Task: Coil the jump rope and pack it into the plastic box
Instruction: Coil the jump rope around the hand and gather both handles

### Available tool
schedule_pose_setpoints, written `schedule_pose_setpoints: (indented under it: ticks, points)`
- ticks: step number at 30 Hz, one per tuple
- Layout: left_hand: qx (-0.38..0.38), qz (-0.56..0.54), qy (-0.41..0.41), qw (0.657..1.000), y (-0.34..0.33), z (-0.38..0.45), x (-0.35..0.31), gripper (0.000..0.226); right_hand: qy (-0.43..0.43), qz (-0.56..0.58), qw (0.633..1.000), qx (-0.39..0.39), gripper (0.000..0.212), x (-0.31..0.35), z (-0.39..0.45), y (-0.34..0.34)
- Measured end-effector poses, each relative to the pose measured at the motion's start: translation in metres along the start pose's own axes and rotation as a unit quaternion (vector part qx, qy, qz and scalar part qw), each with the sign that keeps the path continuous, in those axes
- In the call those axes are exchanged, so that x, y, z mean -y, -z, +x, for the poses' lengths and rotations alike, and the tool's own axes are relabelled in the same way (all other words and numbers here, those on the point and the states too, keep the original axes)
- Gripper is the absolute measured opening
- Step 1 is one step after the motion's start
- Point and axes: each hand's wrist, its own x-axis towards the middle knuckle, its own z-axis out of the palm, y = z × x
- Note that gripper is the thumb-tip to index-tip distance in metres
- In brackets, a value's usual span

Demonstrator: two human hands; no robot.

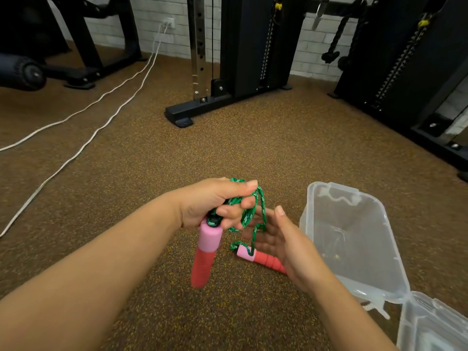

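While our left hand [215,201] fingers clamp the green rope [249,214] coils, our right hand [276,239] fingers spread open, seemingly steadying the second handle [260,258] beside the plastic box [354,239].

Ahead of you the brown speckled floor [253,148] runs back to a white brick wall [162,41]. Two white cables [109,89] trail across it from a wall socket [169,22]. You face a black weight machine [243,46], with another [405,59] to its right and a padded roller [22,72] at far left.
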Motion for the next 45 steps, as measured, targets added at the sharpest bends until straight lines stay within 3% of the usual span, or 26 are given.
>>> schedule_pose_setpoints:
  ticks: [5,10,13,17,21,26,29,34,36,39,42,45]
  points:
    - [-0.027,-0.026,-0.014,0.999,0.005,-0.002,-0.002,0.036,-0.007,-0.01,1.0,0.005,0.026,-0.006,-0.005,-0.002]
    - [-0.084,-0.1,-0.044,0.991,0.016,-0.006,-0.008,0.033,0.002,-0.058,0.993,-0.101,0.025,-0.017,-0.005,0.002]
    - [-0.108,-0.118,-0.049,0.986,0.023,-0.009,-0.009,0.032,0.032,-0.142,0.975,-0.17,0.019,-0.023,-0.006,0.007]
    - [-0.121,-0.13,-0.045,0.983,0.023,-0.008,-0.005,0.031,0.075,-0.168,0.948,-0.261,0.008,-0.029,-0.006,0.008]
    - [-0.087,-0.127,-0.027,0.988,0.016,-0.004,-0.004,0.031,0.025,-0.198,0.959,-0.201,0.009,-0.033,-0.005,0.004]
    - [0.005,-0.108,0.001,0.994,0.005,-0.002,-0.004,0.035,0.066,-0.216,0.967,-0.121,0.062,-0.019,-0.003,-0.004]
    - [0.042,-0.099,0.021,0.994,0.0,-0.001,-0.004,0.037,0.116,-0.161,0.975,-0.099,0.062,-0.004,0.002,-0.013]
    - [0.078,-0.095,0.051,0.991,-0.005,-0.003,-0.006,0.038,0.136,-0.095,0.986,-0.031,0.064,-0.004,0.01,-0.018]
    - [0.085,-0.101,0.047,0.99,-0.004,-0.005,-0.007,0.038,0.131,-0.083,0.988,-0.008,0.055,-0.005,0.011,-0.017]
    - [0.047,-0.148,0.014,0.988,-0.003,-0.006,-0.01,0.036,0.115,-0.092,0.989,-0.021,0.028,-0.004,0.006,-0.016]
    - [-0.067,-0.198,-0.041,0.977,0.001,-0.002,-0.011,0.03,0.077,-0.142,0.984,-0.08,0.026,-0.013,-0.001,-0.017]
    - [-0.156,-0.241,-0.08,0.955,0.008,0.003,-0.01,0.03,0.048,-0.212,0.974,-0.066,0.027,-0.028,-0.01,-0.02]
